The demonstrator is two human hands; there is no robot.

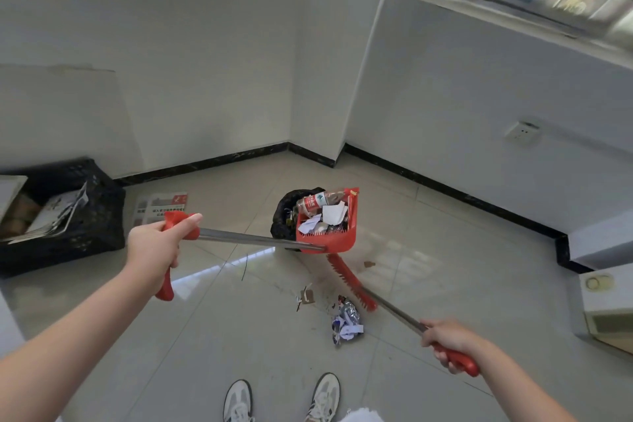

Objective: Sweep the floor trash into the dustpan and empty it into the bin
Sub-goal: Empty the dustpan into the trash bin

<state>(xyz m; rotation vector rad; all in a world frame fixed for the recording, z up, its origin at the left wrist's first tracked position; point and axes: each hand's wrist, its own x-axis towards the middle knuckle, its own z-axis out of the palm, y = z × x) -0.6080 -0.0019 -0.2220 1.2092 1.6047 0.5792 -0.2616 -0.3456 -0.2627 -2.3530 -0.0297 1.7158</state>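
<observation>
My left hand [156, 243] grips the red handle of a long-handled red dustpan [337, 241], raised off the floor and held just over the black-bagged bin [286, 212]. The pan holds a plastic bottle [317, 200], white paper scraps and other trash. My right hand [448, 341] grips the red handle of a broom; its red brush head [351, 281] rests on the tiles below the pan. On the floor near the brush lie a crumpled foil wrapper [346, 320] and small cardboard bits [306, 296].
A black crate [99, 226] with papers stands at the left wall, a printed sheet [161, 207] beside it. A white box [606, 305] sits at the right. A thin dark wire [245, 267] lies on the tiles. My shoes [281, 397] are at the bottom.
</observation>
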